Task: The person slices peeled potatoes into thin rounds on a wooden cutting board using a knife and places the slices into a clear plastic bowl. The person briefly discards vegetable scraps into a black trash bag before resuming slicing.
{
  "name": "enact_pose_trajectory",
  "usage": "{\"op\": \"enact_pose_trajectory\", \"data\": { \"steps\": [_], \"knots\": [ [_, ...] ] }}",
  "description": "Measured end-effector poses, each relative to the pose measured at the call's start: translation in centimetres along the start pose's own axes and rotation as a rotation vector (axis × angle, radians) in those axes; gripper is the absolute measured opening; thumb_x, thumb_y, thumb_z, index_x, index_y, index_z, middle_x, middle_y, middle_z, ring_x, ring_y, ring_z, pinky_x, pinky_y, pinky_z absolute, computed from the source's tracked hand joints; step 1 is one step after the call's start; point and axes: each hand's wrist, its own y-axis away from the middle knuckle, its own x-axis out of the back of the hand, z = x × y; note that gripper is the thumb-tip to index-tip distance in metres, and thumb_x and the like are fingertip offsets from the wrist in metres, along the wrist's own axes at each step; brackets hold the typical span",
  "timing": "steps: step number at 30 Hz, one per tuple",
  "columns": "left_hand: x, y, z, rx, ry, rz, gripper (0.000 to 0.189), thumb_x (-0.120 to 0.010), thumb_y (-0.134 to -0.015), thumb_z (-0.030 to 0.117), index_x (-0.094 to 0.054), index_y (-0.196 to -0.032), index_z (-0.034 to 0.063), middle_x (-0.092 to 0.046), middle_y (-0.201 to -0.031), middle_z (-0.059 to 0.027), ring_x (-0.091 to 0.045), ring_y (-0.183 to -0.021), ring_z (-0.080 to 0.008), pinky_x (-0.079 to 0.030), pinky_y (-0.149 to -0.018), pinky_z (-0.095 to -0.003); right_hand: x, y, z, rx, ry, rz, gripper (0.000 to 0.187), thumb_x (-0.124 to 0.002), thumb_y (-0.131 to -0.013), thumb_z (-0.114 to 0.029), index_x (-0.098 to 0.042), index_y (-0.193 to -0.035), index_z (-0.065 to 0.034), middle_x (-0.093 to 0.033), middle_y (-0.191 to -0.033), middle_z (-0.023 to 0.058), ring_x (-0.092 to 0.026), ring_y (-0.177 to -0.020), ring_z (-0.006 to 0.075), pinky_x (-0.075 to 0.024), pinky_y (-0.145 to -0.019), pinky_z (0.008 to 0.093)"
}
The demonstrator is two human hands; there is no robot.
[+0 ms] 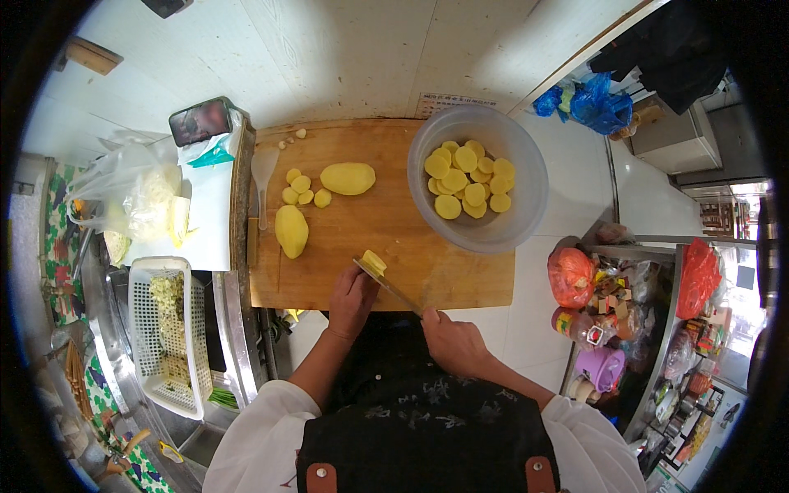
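Note:
My right hand (pixel 453 342) grips the handle of a kitchen knife (pixel 397 291) near the front edge of a wooden cutting board (pixel 357 228). Its blade slants up and to the left. My left hand (pixel 354 299) has curled fingers close against the blade, around a potato largely hidden by fingers and knife. Pale yellow potato slices (pixel 374 261) lean at the blade's far side. Two whole peeled potatoes lie on the board, one upper (pixel 347 178) and one left (pixel 291 231). Several small potato pieces (pixel 301 184) sit between them.
A translucent plastic bowl (pixel 536 185) with potato slices (pixel 474 195) stands on the board's right side. A white rice paddle (pixel 263 179) lies at its left edge. Further left are a phone (pixel 200 122), a plastic bag (pixel 145 197) and a white basket (pixel 137 333). Shelves with bagged goods (pixel 572 277) stand right.

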Motion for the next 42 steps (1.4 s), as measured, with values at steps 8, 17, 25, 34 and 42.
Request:
{"op": "enact_pose_trajectory", "data": {
  "steps": [8,17,25,34,42],
  "knots": [
    [-0.4,0.5,-0.4,0.055,-0.003,-0.01,0.032,-0.071,-0.075,0.002,-0.06,-0.105,0.0024,-0.059,-0.107,-0.0137,-0.058,-0.093,-0.0336,-0.049,-0.08,-0.0393,-0.4,-0.2,0.2,-0.001,-0.015,-0.02,0.011,-0.047,-0.089,-0.008,-0.042,-0.095,-0.0009,-0.063,-0.085,0.0233,-0.066,-0.067,0.0379,-0.0542,-0.055,0.0445],
    [-0.1,0.6,-0.5,0.009,-0.014,-0.026,0.037,-0.071,-0.071,-0.001,-0.059,-0.106,0.0022,-0.057,-0.111,-0.0154,-0.055,-0.099,-0.0359,-0.047,-0.086,-0.0408,-3.2,-2.2,1.4,-0.021,0.042,0.033,0.012,-0.045,-0.088,-0.008,-0.044,-0.095,0.0008,-0.063,-0.078,0.0223,-0.065,-0.065,0.0382,-0.0532,-0.056,0.0464],
    [-0.1,0.9,-0.4,0.028,0.008,-0.061,0.038,-0.068,-0.074,-0.001,-0.058,-0.11,0.0023,-0.056,-0.112,-0.0152,-0.054,-0.101,-0.0355,-0.046,-0.089,-0.0406,-1.5,-1.1,0.9,-0.037,-0.048,-0.003,0.012,-0.046,-0.088,-0.007,-0.042,-0.097,-0.0002,-0.063,-0.087,0.0241,-0.066,-0.072,0.0398,-0.0544,-0.06,0.0468],
    [0.1,0.4,0.4,0.022,-0.013,0.005,0.029,-0.067,-0.079,-0.001,-0.061,-0.106,0.0023,-0.058,-0.109,-0.0138,-0.056,-0.098,-0.0328,-0.048,-0.084,-0.0384,-0.1,0.0,0.0,-0.01,-0.051,-0.077,0.014,-0.048,-0.09,-0.008,-0.04,-0.098,-0.0001,-0.062,-0.091,0.0253,-0.066,-0.072,0.0389,-0.0546,-0.058,0.0438],
    [-0.1,0.6,0.2,0.016,-0.025,0.03,0.03,-0.068,-0.078,-0.001,-0.06,-0.107,0.0028,-0.058,-0.109,-0.0136,-0.056,-0.098,-0.033,-0.048,-0.083,-0.0391,-1.0,-0.1,0.4,0.024,-0.05,-0.022,0.013,-0.048,-0.088,-0.007,-0.042,-0.096,0.0007,-0.063,-0.087,0.0246,-0.066,-0.069,0.0388,-0.0544,-0.056,0.0444]
  ]
}}
